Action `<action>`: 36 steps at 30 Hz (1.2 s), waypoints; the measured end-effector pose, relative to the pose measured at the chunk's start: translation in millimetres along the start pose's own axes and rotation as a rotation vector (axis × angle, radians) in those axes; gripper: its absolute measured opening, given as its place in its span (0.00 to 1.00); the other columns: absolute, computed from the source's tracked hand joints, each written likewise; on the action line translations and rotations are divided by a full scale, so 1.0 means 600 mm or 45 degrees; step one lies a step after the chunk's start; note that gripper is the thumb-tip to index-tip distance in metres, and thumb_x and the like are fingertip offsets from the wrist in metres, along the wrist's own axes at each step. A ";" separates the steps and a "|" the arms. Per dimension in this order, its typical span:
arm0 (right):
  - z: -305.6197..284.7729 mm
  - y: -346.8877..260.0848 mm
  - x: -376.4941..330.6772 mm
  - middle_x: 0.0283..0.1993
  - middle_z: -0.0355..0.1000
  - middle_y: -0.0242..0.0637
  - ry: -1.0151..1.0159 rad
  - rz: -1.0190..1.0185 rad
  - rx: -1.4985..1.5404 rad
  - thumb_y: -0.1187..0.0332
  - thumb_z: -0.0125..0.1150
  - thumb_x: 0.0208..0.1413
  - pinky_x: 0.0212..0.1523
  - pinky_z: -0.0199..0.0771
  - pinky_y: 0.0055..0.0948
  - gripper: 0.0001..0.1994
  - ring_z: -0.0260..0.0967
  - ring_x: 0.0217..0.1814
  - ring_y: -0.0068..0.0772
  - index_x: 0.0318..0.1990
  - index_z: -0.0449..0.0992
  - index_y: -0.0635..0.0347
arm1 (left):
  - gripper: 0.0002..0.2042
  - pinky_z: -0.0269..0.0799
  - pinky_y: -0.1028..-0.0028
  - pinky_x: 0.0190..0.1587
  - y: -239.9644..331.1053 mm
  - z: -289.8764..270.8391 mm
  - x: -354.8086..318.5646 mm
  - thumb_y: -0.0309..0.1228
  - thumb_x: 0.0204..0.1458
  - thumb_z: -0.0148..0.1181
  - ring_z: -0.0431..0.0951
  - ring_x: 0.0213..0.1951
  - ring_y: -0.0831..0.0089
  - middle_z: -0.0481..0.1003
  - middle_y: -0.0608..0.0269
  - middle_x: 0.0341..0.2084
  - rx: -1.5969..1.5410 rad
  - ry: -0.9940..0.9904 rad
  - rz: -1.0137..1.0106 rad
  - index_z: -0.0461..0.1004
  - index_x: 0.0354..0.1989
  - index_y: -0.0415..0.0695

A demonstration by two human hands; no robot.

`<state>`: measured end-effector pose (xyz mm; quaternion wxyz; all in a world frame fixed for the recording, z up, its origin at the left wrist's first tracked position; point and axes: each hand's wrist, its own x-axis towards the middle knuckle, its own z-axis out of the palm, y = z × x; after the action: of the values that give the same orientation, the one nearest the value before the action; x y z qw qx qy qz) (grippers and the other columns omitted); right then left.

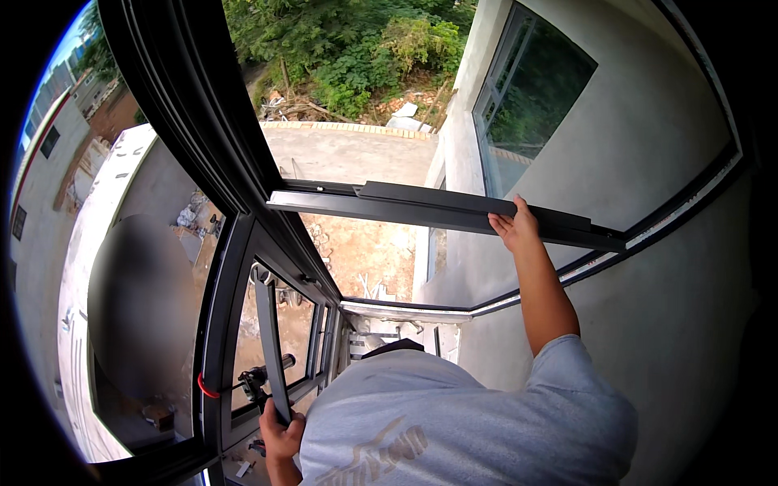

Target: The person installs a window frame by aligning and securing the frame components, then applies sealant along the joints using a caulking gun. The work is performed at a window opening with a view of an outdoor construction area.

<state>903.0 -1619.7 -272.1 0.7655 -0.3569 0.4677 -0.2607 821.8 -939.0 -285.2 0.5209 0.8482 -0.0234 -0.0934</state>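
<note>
A dark grey window crossbar (454, 217) runs from the upright frame on the left to the wall side on the right. Along its top lies a separate dark strip (438, 198). My right hand (517, 224), arm stretched forward, has its fingers bent against this strip near its right part. Low on the left, my left hand (281, 429) is closed round the lower end of a long, narrow dark grey strip (271, 344), which stands nearly upright. Just beside that hand is a black tool (255, 382) with a cylindrical end; what supports it is hidden.
A thick black window post (190, 105) rises on the left, with a red loop (207, 387) lower down. Opened sashes (243, 324) stand beside it. A grey plastered wall (648, 340) bounds the right. Beyond the opening lie bare ground (369, 251) and trees (340, 49).
</note>
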 end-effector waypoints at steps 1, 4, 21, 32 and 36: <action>0.002 0.001 0.004 0.37 0.79 0.48 -0.003 0.006 -0.015 0.48 0.61 0.68 0.46 0.87 0.41 0.24 0.81 0.38 0.44 0.47 0.75 0.67 | 0.09 0.69 0.73 0.26 -0.002 0.000 0.000 0.22 0.45 0.63 0.71 0.20 0.77 0.73 0.64 0.16 0.011 0.001 -0.014 0.74 0.36 0.38; 0.009 -0.004 0.008 0.36 0.78 0.47 0.031 0.031 -0.003 0.48 0.62 0.68 0.43 0.87 0.40 0.23 0.81 0.37 0.43 0.46 0.76 0.66 | 0.09 0.70 0.72 0.27 -0.010 0.001 0.002 0.23 0.45 0.63 0.71 0.21 0.76 0.73 0.63 0.17 -0.004 0.006 -0.012 0.73 0.36 0.38; 0.005 0.012 0.032 0.39 0.72 0.44 0.221 0.087 -0.079 0.45 0.68 0.63 0.39 0.89 0.36 0.26 0.78 0.36 0.42 0.48 0.74 0.64 | 0.10 0.69 0.73 0.29 -0.029 -0.011 -0.014 0.24 0.46 0.65 0.72 0.23 0.78 0.73 0.65 0.18 -0.084 0.033 -0.056 0.74 0.37 0.39; -0.003 0.000 0.029 0.40 0.70 0.45 0.340 0.125 -0.317 0.38 0.65 0.61 0.32 0.83 0.34 0.35 0.76 0.32 0.40 0.47 0.69 0.70 | 0.10 0.69 0.72 0.29 -0.052 -0.018 -0.013 0.23 0.45 0.65 0.71 0.22 0.76 0.73 0.64 0.19 -0.120 0.025 -0.018 0.73 0.36 0.39; 0.006 0.008 -0.004 0.32 0.72 0.43 0.445 0.130 -0.550 0.34 0.62 0.61 0.27 0.78 0.33 0.36 0.74 0.25 0.37 0.41 0.69 0.68 | 0.10 0.69 0.72 0.29 -0.040 -0.023 -0.012 0.23 0.45 0.65 0.71 0.23 0.76 0.73 0.64 0.19 -0.088 0.030 -0.011 0.73 0.36 0.39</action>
<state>905.5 -1614.0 -273.3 0.5915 -0.4375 0.6546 -0.1736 816.1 -915.2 -299.3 0.5497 0.8308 -0.0106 -0.0864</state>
